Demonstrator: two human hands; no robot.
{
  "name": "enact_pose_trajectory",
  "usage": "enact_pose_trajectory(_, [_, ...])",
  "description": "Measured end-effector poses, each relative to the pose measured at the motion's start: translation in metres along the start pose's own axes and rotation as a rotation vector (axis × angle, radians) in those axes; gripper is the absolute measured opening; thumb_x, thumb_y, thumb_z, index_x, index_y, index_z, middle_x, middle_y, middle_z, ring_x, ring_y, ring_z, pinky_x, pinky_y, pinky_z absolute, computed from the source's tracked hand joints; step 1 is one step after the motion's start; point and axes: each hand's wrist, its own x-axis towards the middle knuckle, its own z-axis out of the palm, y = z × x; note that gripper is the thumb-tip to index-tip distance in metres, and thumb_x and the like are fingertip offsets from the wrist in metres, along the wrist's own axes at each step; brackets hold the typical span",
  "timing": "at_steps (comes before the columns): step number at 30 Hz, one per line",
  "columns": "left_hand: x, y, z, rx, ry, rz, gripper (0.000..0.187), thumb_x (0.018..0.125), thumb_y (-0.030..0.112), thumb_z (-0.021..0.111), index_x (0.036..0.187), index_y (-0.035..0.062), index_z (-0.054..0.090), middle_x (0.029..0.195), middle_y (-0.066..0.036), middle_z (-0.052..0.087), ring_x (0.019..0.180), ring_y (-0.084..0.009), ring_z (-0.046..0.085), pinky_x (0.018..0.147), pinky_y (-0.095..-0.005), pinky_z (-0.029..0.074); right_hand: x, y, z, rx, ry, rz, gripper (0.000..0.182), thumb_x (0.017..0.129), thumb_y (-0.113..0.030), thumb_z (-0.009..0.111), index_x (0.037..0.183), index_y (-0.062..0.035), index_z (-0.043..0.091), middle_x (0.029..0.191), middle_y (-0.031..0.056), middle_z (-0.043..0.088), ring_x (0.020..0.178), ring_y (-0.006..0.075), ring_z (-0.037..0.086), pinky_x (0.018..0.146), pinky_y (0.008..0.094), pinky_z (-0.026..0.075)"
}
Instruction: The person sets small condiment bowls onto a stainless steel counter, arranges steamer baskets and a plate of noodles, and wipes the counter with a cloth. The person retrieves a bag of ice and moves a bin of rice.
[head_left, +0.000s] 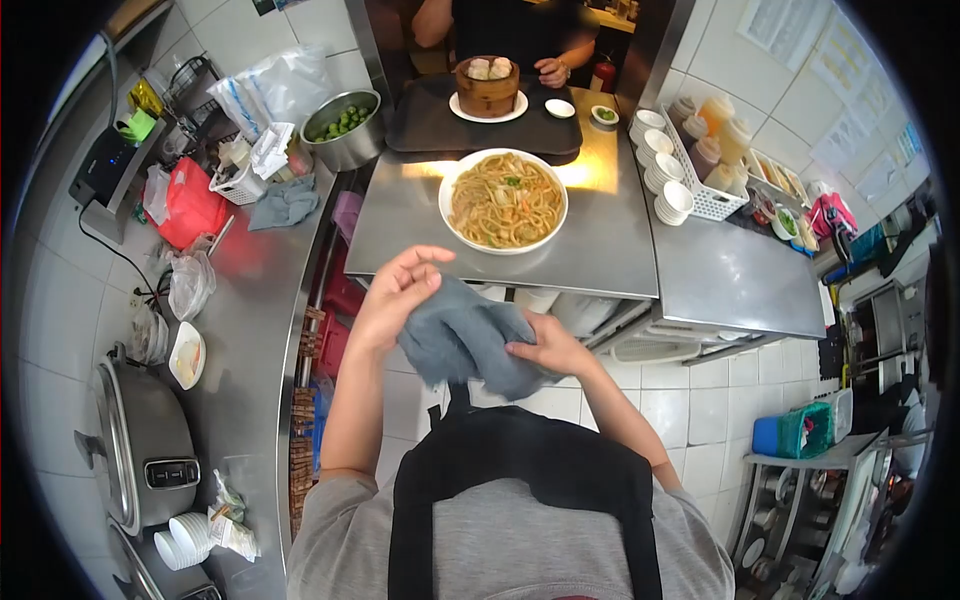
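Note:
A crumpled grey-blue cloth (465, 335) hangs between my two hands, in front of the steel counter's near edge. My right hand (550, 343) pinches its right side, thumb on top. At the cloth's upper left, my left hand (402, 295) holds it with loosely bent fingers, the index finger pointing away from it. Beyond the cloth, on the counter (610, 235), stands a white plate of noodles (508, 203). Farther back, a black tray (420, 125) carries a bamboo steamer (488, 95) with dumplings on a white plate.
A person (520, 35) stands behind the tray. To the right are stacked white bowls (674, 200) and a basket of sauce bottles (715, 203). At left, a metal pot of green vegetables (348, 145), a folded cloth (285, 203) and a cooker (150, 440) stand on the side counter.

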Motion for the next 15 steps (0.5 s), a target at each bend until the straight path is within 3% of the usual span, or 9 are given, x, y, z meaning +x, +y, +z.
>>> enact_pose_trajectory(1, [0.002, -0.003, 0.000, -0.048, 0.006, 0.024, 0.024, 0.086, 0.009, 0.057, 0.109, 0.0019, 0.053, 0.076, 0.003, 0.055, 0.066, -0.0018, 0.050, 0.060, -0.0159, 0.039, -0.006, 0.004, -0.006, 0.002, 0.002, 0.009, 0.037, 0.077, -0.013, 0.064, 0.110, 0.0001, 0.054, 0.098, 0.0143, 0.062, 0.093, 0.0248, 0.058, 0.082, 0.0347, 0.044])
enact_pose_trajectory(4, [0.010, -0.018, -0.015, 0.008, 0.066, 0.004, 0.021, 0.088, 0.010, 0.054, 0.108, 0.0025, 0.055, 0.080, 0.001, 0.057, 0.070, -0.0037, 0.053, 0.064, -0.0173, 0.042, -0.022, 0.014, -0.020, 0.388, 0.049, 0.053, 0.020, 0.083, -0.017, 0.062, 0.090, 0.0021, 0.062, 0.077, -0.0023, 0.059, 0.075, 0.0048, 0.050, 0.069, 0.0237, 0.043])
enact_pose_trajectory(5, [0.012, -0.025, -0.020, 0.087, 0.088, 0.000, 0.020, 0.088, 0.010, 0.054, 0.107, 0.0030, 0.055, 0.081, 0.001, 0.058, 0.072, -0.0038, 0.054, 0.066, -0.0182, 0.043, -0.028, 0.014, -0.021, 0.619, 0.099, 0.171, 0.018, 0.085, -0.016, 0.060, 0.090, 0.0007, 0.062, 0.074, -0.0041, 0.058, 0.070, 0.0043, 0.049, 0.066, 0.0231, 0.043])
enact_pose_trajectory(6, [0.011, -0.026, -0.019, 0.038, 0.056, -0.129, 0.019, 0.088, 0.011, 0.054, 0.105, 0.0036, 0.057, 0.083, 0.002, 0.058, 0.076, -0.0037, 0.053, 0.071, -0.0185, 0.042, -0.029, 0.016, -0.025, 0.581, 0.137, 0.128, 0.017, 0.084, -0.015, 0.060, 0.090, 0.0006, 0.061, 0.075, -0.0038, 0.058, 0.069, 0.0042, 0.049, 0.066, 0.0226, 0.043])
enact_pose_trajectory(7, [0.014, -0.036, -0.020, 0.037, 0.060, -0.133, 0.019, 0.088, 0.011, 0.054, 0.105, 0.0036, 0.057, 0.083, 0.002, 0.058, 0.076, -0.0037, 0.053, 0.071, -0.0185, 0.042, -0.030, 0.019, -0.029, 0.545, 0.173, 0.087, 0.016, 0.084, -0.013, 0.060, 0.091, 0.0006, 0.061, 0.075, -0.0035, 0.059, 0.069, 0.0041, 0.049, 0.066, 0.0221, 0.043])
enact_pose_trajectory(9, [0.022, -0.061, -0.022, 0.356, -0.029, -0.130, 0.018, 0.088, 0.010, 0.053, 0.104, 0.0038, 0.059, 0.087, 0.002, 0.059, 0.083, -0.0041, 0.052, 0.077, -0.0198, 0.041, -0.030, 0.020, -0.036, 0.503, 0.192, 0.069, 0.016, 0.083, -0.012, 0.060, 0.092, 0.0007, 0.061, 0.075, -0.0033, 0.059, 0.068, 0.0042, 0.049, 0.065, 0.0224, 0.043])
enact_pose_trajectory(11, [0.026, -0.076, -0.015, 0.308, -0.029, -0.188, 0.020, 0.084, 0.011, 0.058, 0.103, 0.0035, 0.060, 0.090, 0.002, 0.060, 0.088, -0.0064, 0.053, 0.080, -0.0210, 0.041, -0.026, 0.023, -0.042, 0.462, 0.211, 0.045, 0.016, 0.082, -0.012, 0.060, 0.092, 0.0008, 0.061, 0.075, -0.0032, 0.059, 0.068, 0.0043, 0.049, 0.063, 0.0226, 0.043])
enact_pose_trajectory(13, [0.031, -0.073, -0.004, 0.298, -0.286, -0.105, 0.026, 0.077, 0.009, 0.066, 0.102, 0.0037, 0.061, 0.093, 0.000, 0.061, 0.090, -0.0085, 0.053, 0.083, -0.0226, 0.040, -0.021, 0.026, -0.044, 0.350, 0.099, 0.199, 0.018, 0.080, -0.012, 0.062, 0.092, 0.0009, 0.061, 0.074, -0.0026, 0.059, 0.067, 0.0049, 0.049, 0.061, 0.0234, 0.042])
enact_pose_trajectory(15, [0.043, -0.067, -0.010, 0.417, -0.381, -0.074, 0.034, 0.071, 0.007, 0.072, 0.103, 0.0046, 0.061, 0.097, -0.001, 0.060, 0.090, -0.0103, 0.054, 0.083, -0.0231, 0.041, -0.020, 0.031, -0.047, 0.331, 0.081, 0.124, 0.019, 0.078, -0.013, 0.064, 0.091, 0.0007, 0.060, 0.073, -0.0018, 0.058, 0.065, 0.0051, 0.048, 0.059, 0.0236, 0.041])
